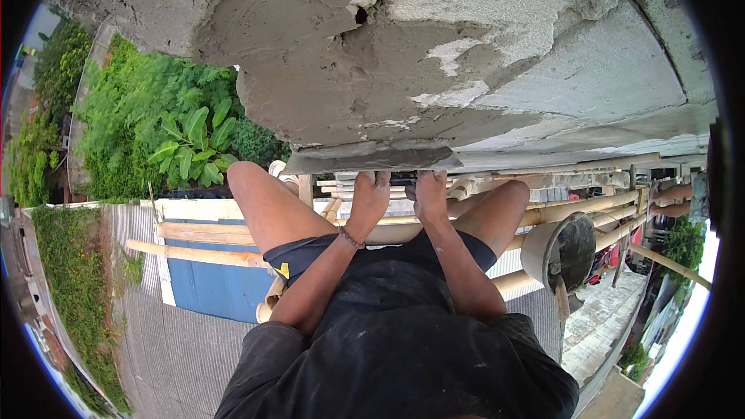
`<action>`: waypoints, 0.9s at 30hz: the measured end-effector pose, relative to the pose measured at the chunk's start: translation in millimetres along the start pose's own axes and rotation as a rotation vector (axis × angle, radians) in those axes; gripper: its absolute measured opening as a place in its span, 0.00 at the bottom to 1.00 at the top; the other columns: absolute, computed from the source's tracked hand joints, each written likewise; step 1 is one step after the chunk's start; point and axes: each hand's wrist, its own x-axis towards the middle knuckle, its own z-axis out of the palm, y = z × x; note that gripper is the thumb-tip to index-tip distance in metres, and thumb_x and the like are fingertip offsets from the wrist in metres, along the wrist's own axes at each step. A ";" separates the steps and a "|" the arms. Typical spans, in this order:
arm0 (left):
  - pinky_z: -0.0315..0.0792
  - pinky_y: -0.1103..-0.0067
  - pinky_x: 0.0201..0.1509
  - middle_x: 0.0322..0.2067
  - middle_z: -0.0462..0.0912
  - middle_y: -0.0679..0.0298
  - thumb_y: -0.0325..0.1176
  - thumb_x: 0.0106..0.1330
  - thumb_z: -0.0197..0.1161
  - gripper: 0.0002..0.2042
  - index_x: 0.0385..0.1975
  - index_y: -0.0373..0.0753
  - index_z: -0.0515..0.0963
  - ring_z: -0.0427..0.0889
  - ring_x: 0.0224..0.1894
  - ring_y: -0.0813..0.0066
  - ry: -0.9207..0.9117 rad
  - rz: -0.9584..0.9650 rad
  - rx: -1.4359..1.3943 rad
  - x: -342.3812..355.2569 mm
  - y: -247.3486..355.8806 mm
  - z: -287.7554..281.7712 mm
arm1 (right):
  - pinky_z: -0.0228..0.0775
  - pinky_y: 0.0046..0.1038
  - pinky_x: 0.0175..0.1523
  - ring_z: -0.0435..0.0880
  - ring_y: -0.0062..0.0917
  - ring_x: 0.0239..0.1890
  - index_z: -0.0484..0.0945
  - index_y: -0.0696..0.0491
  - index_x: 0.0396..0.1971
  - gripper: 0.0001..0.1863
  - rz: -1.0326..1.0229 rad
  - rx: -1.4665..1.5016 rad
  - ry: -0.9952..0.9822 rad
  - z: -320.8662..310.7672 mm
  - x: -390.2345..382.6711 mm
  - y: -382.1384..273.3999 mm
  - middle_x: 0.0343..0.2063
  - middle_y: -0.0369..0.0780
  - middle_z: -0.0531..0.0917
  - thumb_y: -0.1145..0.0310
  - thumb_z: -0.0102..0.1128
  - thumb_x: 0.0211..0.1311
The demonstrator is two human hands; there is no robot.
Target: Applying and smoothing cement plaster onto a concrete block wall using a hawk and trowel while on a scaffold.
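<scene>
My left hand (371, 195) and my right hand (430, 195) are raised side by side to the lower edge of the rough concrete surface (466, 0), touching the underside of a strip of smooth grey mortar (365, 157). Both hands have curled fingers, partly hidden at that edge; what they grip there I cannot make out. Above the strip the mortar patch (310, 70) has a small dark hole and pale, flaked spots. A bucket (535, 256) of dark mix, with a stick at its rim, stands right of my right arm.
Bamboo poles (202, 256) form scaffolding around my bent legs. Below are a blue panel (209, 283) and corrugated roofing (155, 349). Dense greenery (147, 85) lies left. A co-worker's bare legs (671, 200) are at the far right, beside more poles.
</scene>
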 end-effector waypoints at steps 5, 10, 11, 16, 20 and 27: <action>0.67 0.72 0.42 0.32 0.76 0.48 0.23 0.58 0.47 0.08 0.35 0.27 0.69 0.75 0.36 0.53 -0.055 -0.004 -0.085 4.4 26.3 -7.2 | 0.45 0.18 0.13 0.60 0.15 0.12 0.59 0.53 0.31 0.02 0.028 -0.046 -0.089 0.4 -8.8 -21.0 0.20 0.37 0.71 0.73 0.40 0.58; 0.65 0.79 0.38 0.29 0.75 0.57 0.25 0.58 0.47 0.07 0.31 0.30 0.72 0.71 0.31 0.74 -0.057 -0.104 -0.177 4.7 43.8 -12.1 | 0.45 0.17 0.12 0.59 0.14 0.11 0.58 0.54 0.34 0.05 0.018 -0.121 -0.095 21.5 -34.4 -56.6 0.21 0.39 0.73 0.74 0.41 0.58; 0.65 0.79 0.37 0.28 0.75 0.57 0.26 0.59 0.47 0.07 0.30 0.29 0.71 0.71 0.31 0.73 -0.069 -0.129 -0.193 4.6 52.8 -15.3 | 0.45 0.16 0.12 0.59 0.13 0.11 0.61 0.53 0.32 0.03 -0.006 -0.123 -0.100 23.4 -36.9 -60.4 0.21 0.38 0.73 0.74 0.42 0.58; 0.65 0.78 0.34 0.24 0.72 0.58 0.29 0.60 0.47 0.08 0.29 0.29 0.67 0.69 0.27 0.74 -0.065 0.051 0.048 7.4 93.3 -21.3 | 0.43 0.16 0.10 0.56 0.11 0.07 0.63 0.54 0.26 0.03 -0.011 -0.015 -0.074 35.4 -54.3 -94.9 0.13 0.35 0.68 0.75 0.40 0.57; 0.62 0.80 0.24 0.18 0.67 0.62 0.31 0.60 0.49 0.10 0.31 0.29 0.64 0.65 0.19 0.79 -0.109 0.059 -0.091 10.6 133.6 -28.1 | 0.41 0.16 0.11 0.55 0.11 0.08 0.65 0.53 0.28 0.03 -0.008 -0.121 -0.149 37.4 -71.8 -130.3 0.18 0.38 0.72 0.74 0.40 0.58; 0.65 0.67 0.38 0.27 0.71 0.41 0.31 0.59 0.49 0.13 0.30 0.25 0.60 0.71 0.32 0.45 -0.144 0.072 -0.181 11.0 219.9 -47.4 | 0.43 0.16 0.14 0.55 0.12 0.09 0.67 0.54 0.28 0.04 -0.132 -0.067 -0.246 55.4 -110.4 -192.9 0.19 0.38 0.73 0.72 0.42 0.58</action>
